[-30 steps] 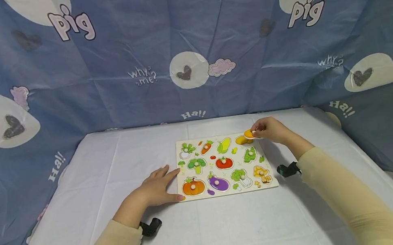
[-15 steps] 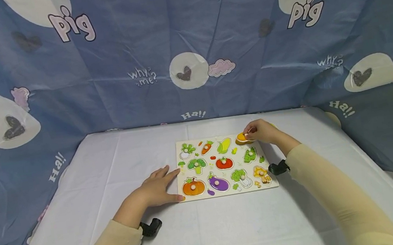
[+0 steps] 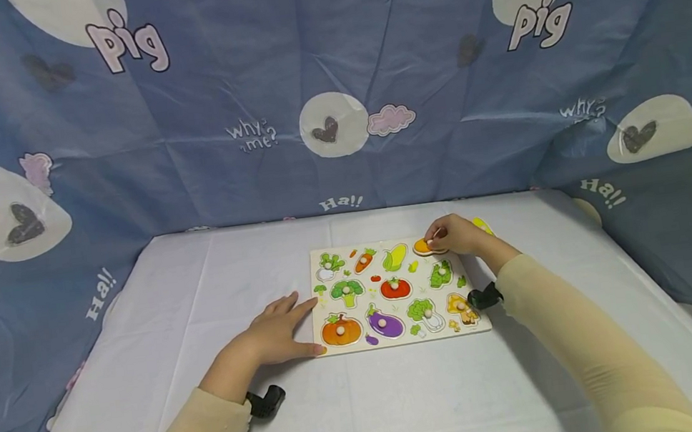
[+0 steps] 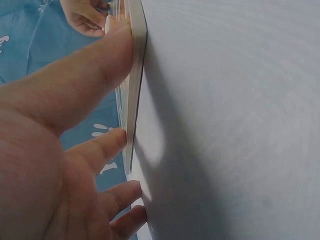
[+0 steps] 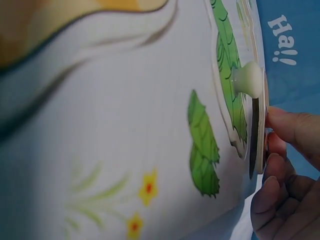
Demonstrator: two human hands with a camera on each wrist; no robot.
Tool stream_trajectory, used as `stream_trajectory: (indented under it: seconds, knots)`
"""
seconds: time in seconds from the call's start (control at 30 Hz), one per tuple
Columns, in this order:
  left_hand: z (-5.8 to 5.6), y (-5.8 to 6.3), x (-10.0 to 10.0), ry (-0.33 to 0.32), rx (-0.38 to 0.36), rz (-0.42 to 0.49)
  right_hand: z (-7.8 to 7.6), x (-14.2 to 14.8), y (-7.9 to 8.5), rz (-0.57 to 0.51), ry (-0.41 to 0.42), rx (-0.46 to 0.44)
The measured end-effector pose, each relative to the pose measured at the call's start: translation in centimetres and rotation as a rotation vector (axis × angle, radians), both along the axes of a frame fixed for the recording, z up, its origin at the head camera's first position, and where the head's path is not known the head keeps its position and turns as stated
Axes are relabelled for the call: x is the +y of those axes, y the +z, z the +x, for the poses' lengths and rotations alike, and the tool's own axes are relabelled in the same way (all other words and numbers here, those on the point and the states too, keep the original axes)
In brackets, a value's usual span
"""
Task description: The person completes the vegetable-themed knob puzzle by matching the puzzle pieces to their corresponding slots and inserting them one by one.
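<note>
A wooden knob puzzle board (image 3: 368, 343) with vegetable pieces lies flat on the white table. My right hand (image 3: 457, 235) pinches an orange-yellow oval puzzle piece (image 3: 421, 247) over the board's top right recess. The right wrist view shows the thumb and curled fingers (image 5: 292, 130) at that piece, beyond a knobbed green piece (image 5: 227, 55). With fingers spread, my left hand (image 3: 276, 331) rests at the board's left edge. In the left wrist view its thumb (image 4: 107, 60) presses on the board's corner and a finger (image 4: 107, 147) touches the edge further along.
Partly hidden behind the right hand, a yellow piece (image 3: 482, 225) lies just past the board's right corner. The corn picture (image 3: 395, 257) on the board shows no knob. A blue printed cloth (image 3: 326, 53) hangs behind the white table (image 3: 370, 415).
My right hand has moved left and slightly down with the oval piece, from the board's corner to over the recess. The yellow piece behind it has come into view. The left hand stays put.
</note>
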State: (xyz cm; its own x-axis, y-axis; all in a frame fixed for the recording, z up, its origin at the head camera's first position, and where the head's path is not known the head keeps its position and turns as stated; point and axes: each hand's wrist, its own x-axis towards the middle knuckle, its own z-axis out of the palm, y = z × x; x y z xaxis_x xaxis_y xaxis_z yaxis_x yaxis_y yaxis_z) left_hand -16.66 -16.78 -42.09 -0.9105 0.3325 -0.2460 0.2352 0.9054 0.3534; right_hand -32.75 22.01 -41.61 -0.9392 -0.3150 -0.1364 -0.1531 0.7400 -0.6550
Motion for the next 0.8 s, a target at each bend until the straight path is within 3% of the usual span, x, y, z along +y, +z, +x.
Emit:
stream_trajectory:
  seconds: [0.8]
  knots:
    - [0.02, 0.06, 0.01, -0.004, 0.004, -0.003, -0.13, 0.02, -0.19, 0.014, 0.009, -0.049]
